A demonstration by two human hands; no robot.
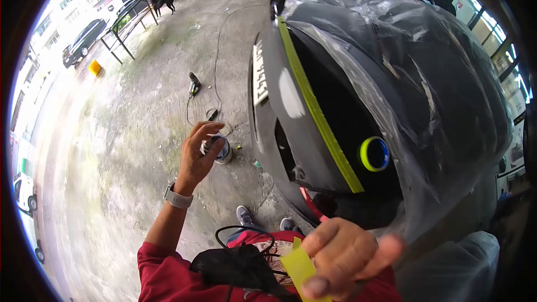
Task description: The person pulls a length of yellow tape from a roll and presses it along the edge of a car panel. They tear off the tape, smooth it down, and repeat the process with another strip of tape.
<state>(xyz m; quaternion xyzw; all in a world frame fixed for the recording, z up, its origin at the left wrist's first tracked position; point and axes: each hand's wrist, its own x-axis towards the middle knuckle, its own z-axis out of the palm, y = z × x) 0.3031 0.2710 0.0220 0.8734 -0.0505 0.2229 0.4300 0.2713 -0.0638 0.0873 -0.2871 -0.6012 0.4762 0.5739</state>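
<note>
My right hand [349, 254] is raised close to the camera, its fingers closed on a yellow-green strip of masking tape [299, 268]. My left hand [198, 154], with a watch [179, 197] on the wrist, hangs in the air with curved fingers apart and nothing visible in them. Below it, partly hidden by the fingers, a can [224, 154] stands on the floor. A roll of masking tape [364, 155] lies on the black part of the car's rear. A long strip of yellow-green tape [319, 109] runs along the grey panel, and clear plastic sheeting [425, 72] covers the car beyond it.
A corded power tool [194, 84] lies on the concrete floor, its cable running toward the back. Farther off are a metal frame [126, 19], a yellow container [95, 67], a black dog [162, 3] and a parked car [84, 42]. More plastic sheeting [464, 268] is at lower right.
</note>
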